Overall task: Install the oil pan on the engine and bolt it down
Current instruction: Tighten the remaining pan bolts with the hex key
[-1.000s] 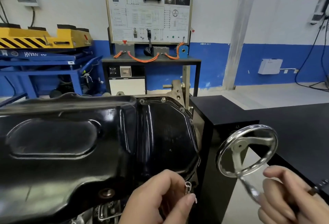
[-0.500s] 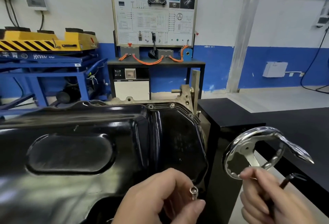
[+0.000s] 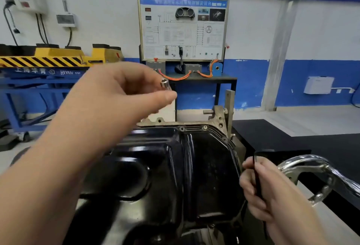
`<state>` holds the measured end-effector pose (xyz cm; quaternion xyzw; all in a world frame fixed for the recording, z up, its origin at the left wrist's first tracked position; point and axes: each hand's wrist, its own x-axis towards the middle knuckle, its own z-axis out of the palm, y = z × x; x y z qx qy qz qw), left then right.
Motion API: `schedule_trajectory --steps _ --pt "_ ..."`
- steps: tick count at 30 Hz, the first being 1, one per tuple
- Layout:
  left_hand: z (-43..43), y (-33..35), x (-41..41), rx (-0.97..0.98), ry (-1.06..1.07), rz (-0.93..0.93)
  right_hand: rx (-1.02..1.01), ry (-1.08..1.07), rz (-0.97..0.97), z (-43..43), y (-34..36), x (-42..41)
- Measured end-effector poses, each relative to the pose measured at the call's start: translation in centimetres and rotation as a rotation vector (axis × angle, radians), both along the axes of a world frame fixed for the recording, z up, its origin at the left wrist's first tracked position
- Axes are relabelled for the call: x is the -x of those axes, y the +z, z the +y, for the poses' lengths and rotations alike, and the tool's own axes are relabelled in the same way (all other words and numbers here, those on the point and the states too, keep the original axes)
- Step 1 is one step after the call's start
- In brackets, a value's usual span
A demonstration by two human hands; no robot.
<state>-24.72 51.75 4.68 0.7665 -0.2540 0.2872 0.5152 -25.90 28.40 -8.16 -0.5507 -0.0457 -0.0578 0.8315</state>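
We see a workshop with white-and-blue walls, holding one training board (image 3: 183, 28), one yellow lift (image 3: 58, 57) and one black counter (image 3: 272, 133). One black oil pan (image 3: 204, 166) sits on the engine (image 3: 218, 118), with two seated bolts (image 3: 205, 127) on its far flange. Our left hand (image 3: 116, 96) pinches one loose bolt (image 3: 165, 85) above the pan. Our right hand (image 3: 261, 190) grips one thin black key (image 3: 257, 176) beside one chrome handwheel (image 3: 311, 176).

The left hand (image 3: 120, 96) is held up and stretched forward, on a bare forearm (image 3: 58, 166) that crosses the view from the lower left. A small silver metal bolt (image 3: 165, 86) is pinched between its thumb and curled fingertips. The right hand (image 3: 261, 192) is seen low at the lower right, its fingers curled, and a thin black metal hex key (image 3: 257, 178) is gripped upright in it.
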Motion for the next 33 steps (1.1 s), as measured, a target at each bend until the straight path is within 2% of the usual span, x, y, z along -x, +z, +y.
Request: schedule_trajectory --steps 3,6,11,14,21,27,33 --pt "-0.7 2.0 -4.6 -0.088 0.074 0.150 0.113 -0.082 -0.116 1.6 1.3 -2.9" --pt "-1.4 1.4 -8.8 -0.300 0.082 0.263 0.059 -0.154 -0.219 3.2 3.1 -6.1" --pt "-2.6 -0.5 -13.2 -0.763 0.035 0.299 -0.053 -0.286 -0.325 6.2 5.9 -11.1" --pt "-2.9 -1.2 -14.6 -0.914 0.017 0.296 -0.112 -0.373 -0.359 7.6 7.1 -13.3" --pt "-2.7 -1.9 -17.3 -0.935 -0.096 0.308 -0.063 -0.575 -0.390 8.1 4.5 -15.2" --pt "-2.4 -2.9 -18.9 -0.958 -0.171 0.248 0.249 -0.812 -0.553 7.4 3.8 -14.8" --pt "-2.7 -3.1 -19.1 -0.993 -0.189 0.133 0.358 -0.903 -0.672 7.5 3.7 -14.0"
